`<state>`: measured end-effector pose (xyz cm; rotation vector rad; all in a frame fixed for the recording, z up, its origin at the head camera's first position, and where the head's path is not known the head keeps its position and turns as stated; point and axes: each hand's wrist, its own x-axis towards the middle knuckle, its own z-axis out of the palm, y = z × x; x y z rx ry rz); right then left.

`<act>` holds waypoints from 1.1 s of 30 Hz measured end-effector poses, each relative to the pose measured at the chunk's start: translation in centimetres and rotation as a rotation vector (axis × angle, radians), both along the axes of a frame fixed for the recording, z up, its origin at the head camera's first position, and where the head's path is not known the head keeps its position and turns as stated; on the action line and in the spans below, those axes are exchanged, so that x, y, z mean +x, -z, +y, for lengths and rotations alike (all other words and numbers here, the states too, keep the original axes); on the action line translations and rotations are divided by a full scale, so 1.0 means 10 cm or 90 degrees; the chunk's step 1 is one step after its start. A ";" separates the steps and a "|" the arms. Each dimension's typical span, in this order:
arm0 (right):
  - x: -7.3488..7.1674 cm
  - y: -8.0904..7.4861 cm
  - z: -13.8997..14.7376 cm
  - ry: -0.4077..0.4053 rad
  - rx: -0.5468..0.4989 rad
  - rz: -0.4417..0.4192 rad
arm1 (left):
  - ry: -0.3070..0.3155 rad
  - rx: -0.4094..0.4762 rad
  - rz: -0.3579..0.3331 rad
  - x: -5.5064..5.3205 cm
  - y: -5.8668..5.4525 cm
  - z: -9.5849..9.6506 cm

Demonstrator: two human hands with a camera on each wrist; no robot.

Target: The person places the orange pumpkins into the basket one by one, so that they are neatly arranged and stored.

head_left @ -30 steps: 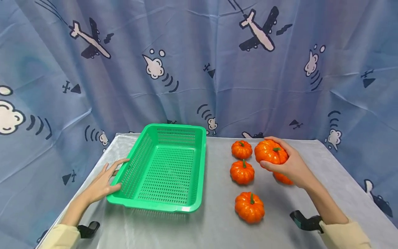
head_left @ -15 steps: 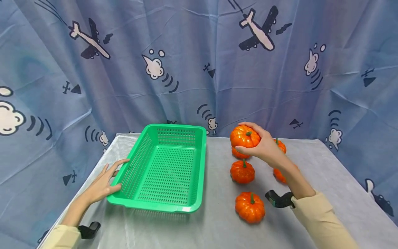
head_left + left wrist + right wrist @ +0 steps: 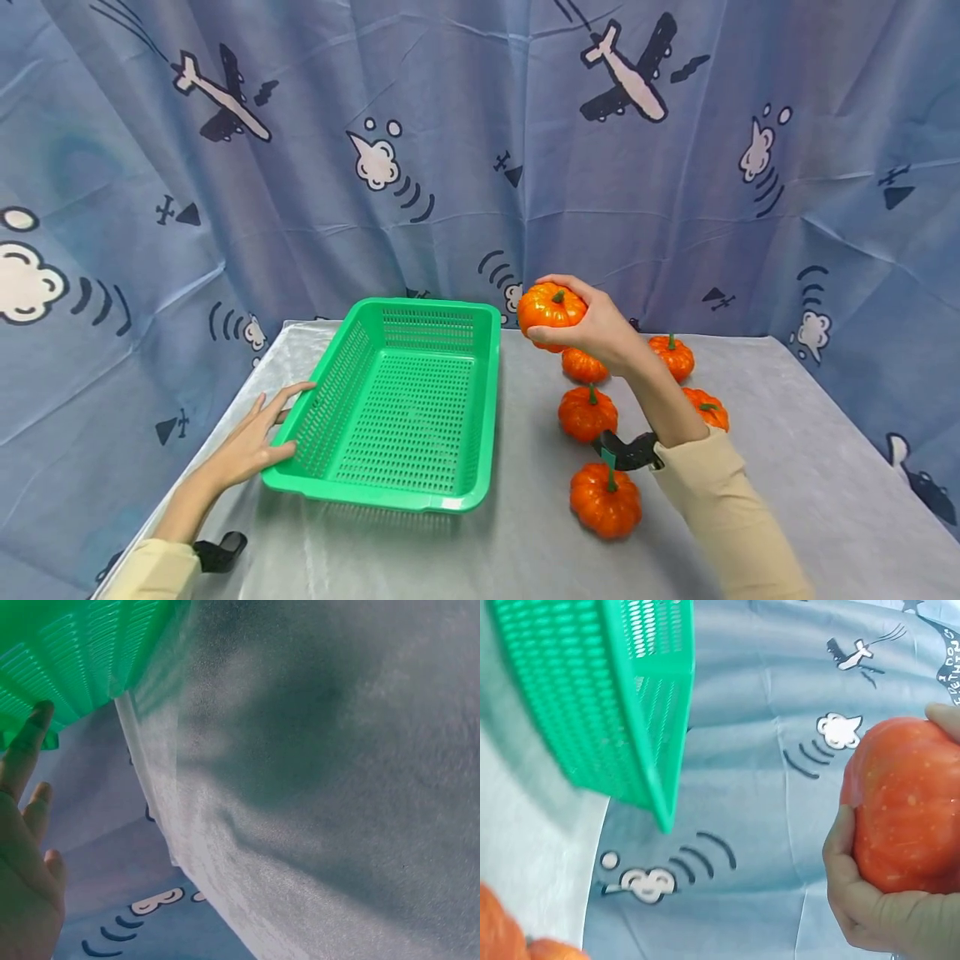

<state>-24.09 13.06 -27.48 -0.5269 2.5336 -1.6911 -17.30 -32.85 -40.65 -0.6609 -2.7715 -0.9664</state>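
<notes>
My right hand (image 3: 592, 329) grips a small orange toy pumpkin (image 3: 546, 310) with a green stem, thumb on the near side and fingers behind it. This pumpkin is held up off the table, just right of the green plastic basket's (image 3: 491, 400) far right corner. The right wrist view shows the held pumpkin (image 3: 907, 810) apart from the basket (image 3: 649, 750). My left hand (image 3: 247, 446) rests against the basket's left side, thumb and index finger at the rim. In the left wrist view one fairly straight finger (image 3: 34, 735) touches the basket's outer wall (image 3: 75, 667).
Several more pumpkins lie on the table right of the basket: a front one (image 3: 606, 500), a middle one (image 3: 587, 414), a back one (image 3: 583, 365), and others (image 3: 672, 358) further right. A grey-white cloth (image 3: 420, 558) covers the table. A blue patterned curtain (image 3: 450, 208) hangs behind.
My right hand has carried the pumpkin left and upward, from above the right-hand pumpkins toward the basket. The left hand and the basket stay in place.
</notes>
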 end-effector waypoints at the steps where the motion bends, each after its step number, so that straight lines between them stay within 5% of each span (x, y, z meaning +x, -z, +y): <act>1: -0.01 -0.01 -0.03 -0.006 -0.006 -0.001 | -0.001 0.000 0.000 0.00 0.00 0.00; 16: -0.26 -0.13 -0.65 -0.099 -0.093 -0.036 | -0.008 0.006 -0.005 0.00 -0.01 0.00; 25: -0.29 -0.16 -1.12 -0.148 -0.123 -0.016 | -0.010 0.008 -0.017 -0.03 0.05 0.02; 33: -0.37 -0.06 -1.68 -0.179 -0.191 -0.033 | -0.016 0.008 -0.015 -0.01 0.01 0.01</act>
